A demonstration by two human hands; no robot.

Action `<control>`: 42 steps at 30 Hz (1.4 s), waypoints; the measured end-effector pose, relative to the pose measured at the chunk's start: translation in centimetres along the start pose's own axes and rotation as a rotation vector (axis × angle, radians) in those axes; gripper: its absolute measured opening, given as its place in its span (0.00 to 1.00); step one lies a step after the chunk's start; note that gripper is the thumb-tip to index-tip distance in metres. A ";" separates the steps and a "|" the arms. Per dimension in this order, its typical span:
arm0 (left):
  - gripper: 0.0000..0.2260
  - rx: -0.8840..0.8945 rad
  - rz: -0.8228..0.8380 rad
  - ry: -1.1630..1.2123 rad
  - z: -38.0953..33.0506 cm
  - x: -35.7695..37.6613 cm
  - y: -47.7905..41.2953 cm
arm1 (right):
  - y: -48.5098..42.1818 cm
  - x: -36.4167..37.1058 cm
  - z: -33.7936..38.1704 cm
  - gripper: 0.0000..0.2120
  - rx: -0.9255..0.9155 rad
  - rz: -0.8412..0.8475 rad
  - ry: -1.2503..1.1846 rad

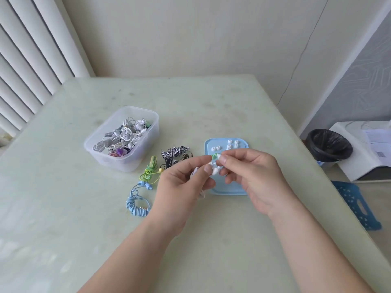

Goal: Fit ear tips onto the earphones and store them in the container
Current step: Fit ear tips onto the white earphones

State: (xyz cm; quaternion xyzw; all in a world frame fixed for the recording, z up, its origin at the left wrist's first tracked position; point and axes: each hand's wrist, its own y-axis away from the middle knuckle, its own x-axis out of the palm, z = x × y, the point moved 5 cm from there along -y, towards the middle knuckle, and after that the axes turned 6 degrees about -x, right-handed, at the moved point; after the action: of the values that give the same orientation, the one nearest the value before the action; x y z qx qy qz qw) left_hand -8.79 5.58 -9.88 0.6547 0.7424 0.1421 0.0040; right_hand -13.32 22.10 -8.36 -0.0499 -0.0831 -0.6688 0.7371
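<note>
A white earphone [214, 168] is pinched by both the left hand [182, 185] and the right hand [256, 174]. Its long axis is laid roughly crosswise, from hand to hand.

A pale green desk [211, 98] stands against a cream wall [190, 34], with white vertical blinds [31, 49] at its left. To the right, a bin lined with a black bag [329, 145] sits just beside a white box [359, 166] carrying papers [378, 142]. A blue plastic stool [355, 205] stands nearer.

Soft, even daylight fills the scene. The table [211, 106] shows faint glare near left. Wide-angle distortion bends the edges.
</note>
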 end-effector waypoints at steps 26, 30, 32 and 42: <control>0.03 0.101 -0.076 -0.088 -0.5 -0.3 0.4 | 0.9 0.3 -1.1 0.03 -0.145 0.011 0.026; 0.03 0.100 -0.074 -0.087 -0.5 -0.4 0.3 | 0.9 0.6 -1.3 0.03 -0.127 0.008 0.024; 0.03 0.102 -0.065 -0.098 -0.5 -0.4 0.3 | 0.7 0.6 -1.4 0.03 -0.110 -0.003 -0.008; 0.02 0.127 -0.061 -0.111 -0.8 -0.3 0.4 | 0.7 0.9 -1.7 0.09 -0.058 0.047 -0.090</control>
State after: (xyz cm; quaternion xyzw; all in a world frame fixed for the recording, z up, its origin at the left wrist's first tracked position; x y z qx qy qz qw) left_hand -8.55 5.16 -9.14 0.6377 0.7681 0.0578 0.0080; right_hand -12.47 20.99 -9.82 -0.1031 -0.0956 -0.6506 0.7463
